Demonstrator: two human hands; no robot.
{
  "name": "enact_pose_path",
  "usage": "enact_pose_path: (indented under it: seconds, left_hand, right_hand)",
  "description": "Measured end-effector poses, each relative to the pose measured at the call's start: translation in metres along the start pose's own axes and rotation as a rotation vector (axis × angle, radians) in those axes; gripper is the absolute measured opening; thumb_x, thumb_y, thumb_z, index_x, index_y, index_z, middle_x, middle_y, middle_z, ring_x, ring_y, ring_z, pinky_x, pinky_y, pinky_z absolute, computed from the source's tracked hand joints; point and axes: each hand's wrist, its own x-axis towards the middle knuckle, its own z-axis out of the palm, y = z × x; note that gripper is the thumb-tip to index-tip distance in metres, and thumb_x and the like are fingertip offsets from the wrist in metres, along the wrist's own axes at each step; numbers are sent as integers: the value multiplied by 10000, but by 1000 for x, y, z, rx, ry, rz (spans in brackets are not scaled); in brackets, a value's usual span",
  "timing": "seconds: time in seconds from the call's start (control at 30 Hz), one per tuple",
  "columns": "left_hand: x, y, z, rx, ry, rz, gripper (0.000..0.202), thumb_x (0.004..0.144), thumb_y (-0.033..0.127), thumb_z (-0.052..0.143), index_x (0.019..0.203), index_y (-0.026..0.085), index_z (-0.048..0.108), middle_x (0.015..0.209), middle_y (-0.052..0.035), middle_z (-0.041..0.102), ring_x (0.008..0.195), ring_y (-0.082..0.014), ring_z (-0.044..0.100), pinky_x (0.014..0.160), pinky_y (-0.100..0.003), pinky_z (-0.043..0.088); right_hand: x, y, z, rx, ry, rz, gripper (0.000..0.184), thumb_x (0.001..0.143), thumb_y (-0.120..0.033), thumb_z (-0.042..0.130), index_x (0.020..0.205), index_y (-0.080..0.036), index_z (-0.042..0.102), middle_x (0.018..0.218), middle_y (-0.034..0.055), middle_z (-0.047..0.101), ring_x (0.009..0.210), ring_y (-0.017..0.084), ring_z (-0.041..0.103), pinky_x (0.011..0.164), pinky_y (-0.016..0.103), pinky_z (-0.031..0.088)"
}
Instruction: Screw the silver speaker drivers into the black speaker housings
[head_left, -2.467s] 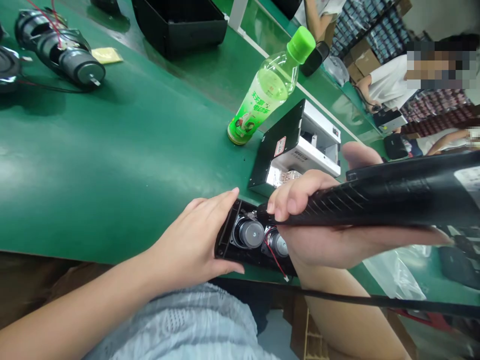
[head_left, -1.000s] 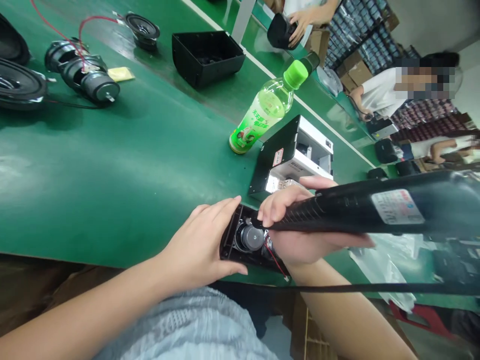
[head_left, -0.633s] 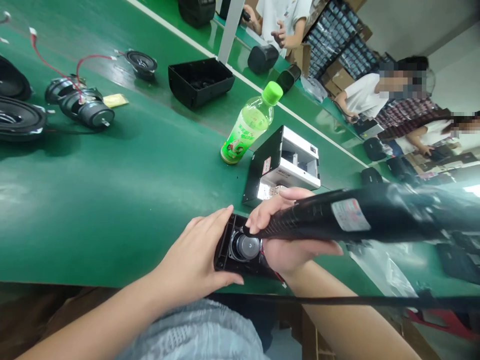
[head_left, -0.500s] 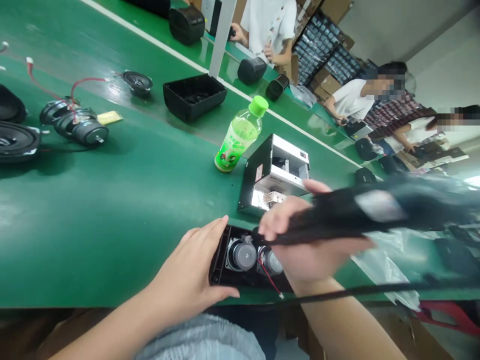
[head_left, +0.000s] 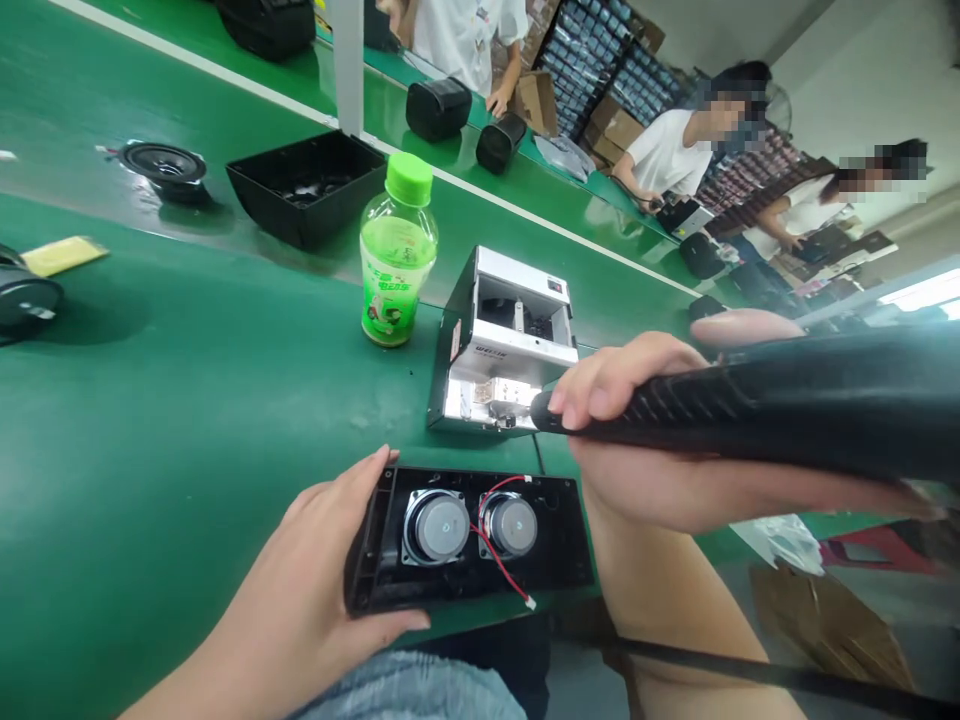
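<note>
My left hand (head_left: 322,560) grips the left end of a black speaker panel (head_left: 559,530), thumb along the near edge and fingers at the far side. Two round speaker drivers (head_left: 441,528) are mounted in it, with red wires (head_left: 499,562) ending in white connectors. In my right hand (head_left: 637,430), closed around its body, is a black electric screwdriver (head_left: 795,400) pointing left. Its nose is at the front of a silver and black screw feeder (head_left: 517,345); whether the bit touches the feeder I cannot tell.
Beyond the panel stands a green-capped drink bottle (head_left: 397,260). A black speaker housing (head_left: 307,190) and a loose driver (head_left: 161,165) lie farther back. A post (head_left: 349,70) rises near the housing. A black cable (head_left: 697,660) crosses my right forearm. Several people work across the bench.
My right hand has brought the screwdriver away from over the panel to the feeder's front. More of the panel shows, still in my left hand. The view has turned right.
</note>
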Motion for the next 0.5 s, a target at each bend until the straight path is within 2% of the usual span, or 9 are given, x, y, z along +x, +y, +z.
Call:
enact_pose_path:
  seconds: [0.13, 0.3, 0.4, 0.5]
  left_hand:
    - [1, 1, 0, 5, 9, -6, 1220, 824, 756, 810, 1762, 354, 141, 1635, -147, 583, 1393, -447, 639, 1145, -606, 539]
    - [0, 4, 0, -20, -1, -31, 1181, 844, 761, 786, 1756, 377, 142, 1658, -131, 562, 1440, -445, 604, 1171, -629, 525]
    - [-5, -1, 0, -10, -5, -59, 1178, 831, 762, 793, 1756, 392, 164, 1670, -124, 553, 1458, -452, 587, 1170, -641, 546]
    - [-10, -15, 0, -29, -20, -19, 1219, 783, 878, 733, 1757, 413, 165, 1693, -128, 534, 1468, -465, 588, 1143, -635, 591]
  right_hand:
    - [-3, 10, 12, 62, 4, -27, 617, 867, -886, 607, 990, -306, 776, 601, -16, 695, 434, 195, 619, 432, 372, 541]
    - [-9, 19, 14, 122, -42, 104, 628, 870, -874, 619, 1081, -300, 762, 605, -39, 676, 430, 174, 590, 415, 330, 522]
    - [-11, 24, 2, 168, -44, 82, 735, 922, -910, 470, 1191, -281, 739, 587, -50, 627, 383, 160, 536, 358, 307, 488]
    - [-8, 28, -23, 172, -18, 34, 784, 942, -919, 383, 1239, -276, 720, 588, -48, 619, 366, 158, 520, 348, 303, 483]
